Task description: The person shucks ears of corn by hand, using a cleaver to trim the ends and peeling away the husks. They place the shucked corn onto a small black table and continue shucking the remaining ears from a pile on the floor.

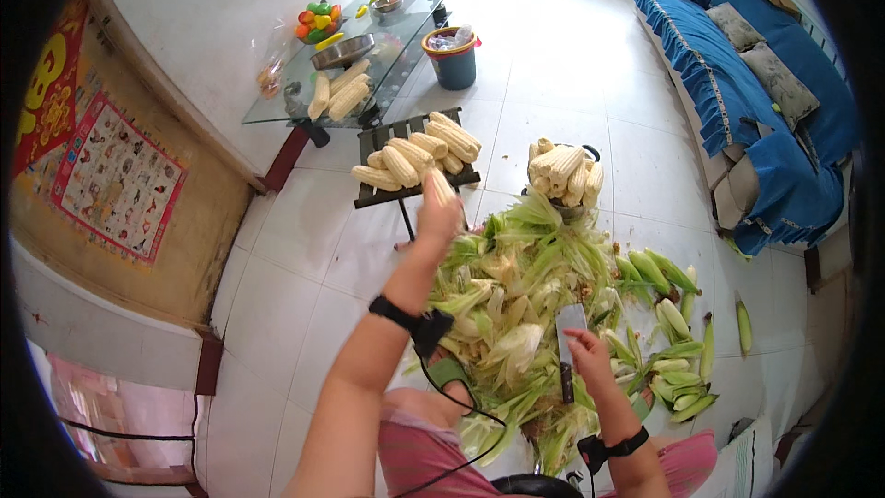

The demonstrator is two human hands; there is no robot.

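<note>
My left hand [440, 218] grips a husked corn cob [438, 187] at the near edge of a dark slatted folding stool [373, 199]. Several pale husked cobs [401, 164] lie piled on that stool. My right hand [589, 354], empty with fingers loosely bent, is over the right side of a cleaver [570, 318]. Whether it touches the blade is unclear. The cleaver's dark handle [567, 384] points towards me, free of my fingers. Beneath it spreads a large heap of green corn husks [511, 311].
Husked cobs fill a pot [568, 209] beyond the heap. Unhusked corn ears [681, 387] lie on the floor at right. A glass table [408, 34] bears more cobs, a steel basin [343, 52] and fruit. Beside it stands a bucket [453, 69]. A blue-covered sofa [726, 76] lines the right.
</note>
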